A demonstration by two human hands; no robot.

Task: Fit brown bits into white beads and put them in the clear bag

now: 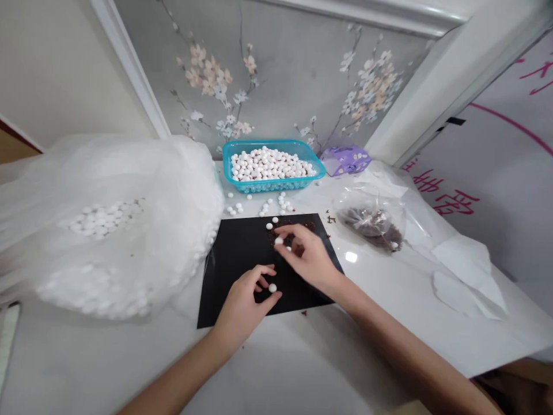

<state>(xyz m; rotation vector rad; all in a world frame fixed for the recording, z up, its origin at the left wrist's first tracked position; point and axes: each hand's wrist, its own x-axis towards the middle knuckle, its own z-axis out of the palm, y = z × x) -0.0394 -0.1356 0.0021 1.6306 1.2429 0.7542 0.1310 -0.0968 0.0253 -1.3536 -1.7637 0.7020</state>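
A bulging white bag (pixel 108 225) crowds the black mat's (pixel 233 259) left edge, the blue basket (pixel 272 167) blocks behind, while bare tabletop (pixel 389 311) lies open rightward.

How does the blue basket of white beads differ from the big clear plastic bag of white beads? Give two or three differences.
The blue basket is rigid, open-topped and small; the clear plastic bag is soft, slumped and far bulkier. The basket stands at the back against the flowered wall; the bag lies left of the black mat. Beads in the basket show sharply; those in the bag look hazy through the film. Both hold small round white beads.
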